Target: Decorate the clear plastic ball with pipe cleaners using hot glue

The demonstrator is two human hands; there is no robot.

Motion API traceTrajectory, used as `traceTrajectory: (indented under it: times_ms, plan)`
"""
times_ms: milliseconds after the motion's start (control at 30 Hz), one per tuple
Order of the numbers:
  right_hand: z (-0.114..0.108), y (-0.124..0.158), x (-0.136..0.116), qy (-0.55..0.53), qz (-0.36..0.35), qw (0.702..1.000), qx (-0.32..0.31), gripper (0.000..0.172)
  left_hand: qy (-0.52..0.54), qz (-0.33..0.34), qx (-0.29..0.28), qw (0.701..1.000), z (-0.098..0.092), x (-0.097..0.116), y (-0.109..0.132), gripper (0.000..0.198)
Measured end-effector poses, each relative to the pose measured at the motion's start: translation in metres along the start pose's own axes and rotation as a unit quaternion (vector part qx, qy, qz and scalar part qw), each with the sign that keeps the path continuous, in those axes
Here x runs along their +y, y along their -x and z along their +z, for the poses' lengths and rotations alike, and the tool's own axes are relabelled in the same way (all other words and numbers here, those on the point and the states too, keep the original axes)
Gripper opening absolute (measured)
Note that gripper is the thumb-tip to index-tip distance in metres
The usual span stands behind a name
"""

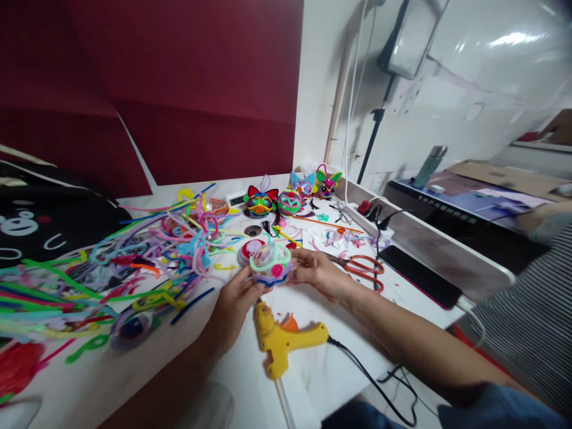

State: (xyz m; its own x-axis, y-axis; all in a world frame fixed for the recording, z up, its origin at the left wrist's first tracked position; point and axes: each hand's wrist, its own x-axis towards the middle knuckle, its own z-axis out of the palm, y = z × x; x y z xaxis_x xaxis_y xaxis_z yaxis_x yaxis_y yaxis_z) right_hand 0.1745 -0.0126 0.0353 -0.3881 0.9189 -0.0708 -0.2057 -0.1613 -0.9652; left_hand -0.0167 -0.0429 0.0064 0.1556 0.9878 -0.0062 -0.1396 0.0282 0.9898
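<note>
Between my two hands sits a clear ball (270,265) trimmed with pale green, pink and blue pipe cleaners. My left hand (239,301) grips its lower left side, thumb in front. On the right, the fingers of my right hand (315,271) close against the ball's other side. A yellow hot glue gun (286,339) lies just in front of the hands, a glue stick poking from its back end. Behind the ball is a round red and clear piece (251,249), partly covered. Orange-handled scissors (361,265) rest beyond my right hand.
Loose pipe cleaners (147,268) cover the table's left side. Several finished decorated balls (261,202) stand at the back by the wall. A black phone (420,277) on a charging cable lies at the right edge, near a power strip (370,220). A person in a striped sleeve (536,316) is at right.
</note>
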Motion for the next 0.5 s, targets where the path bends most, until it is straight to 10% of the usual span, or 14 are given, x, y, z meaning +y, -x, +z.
traceTrajectory:
  times_ms: [333, 500]
  plan:
    - [0.005, 0.0, 0.015, 0.124, -0.053, 0.99, 0.047, 0.083, -0.035, 0.026, 0.024, 0.999, 0.01, 0.004, 0.007, 0.043]
    - [-0.005, -0.004, 0.026, 0.179, -0.074, 0.98, 0.046, 0.074, -0.014, -0.007, 0.009, 1.0, 0.012, 0.008, 0.009, 0.048]
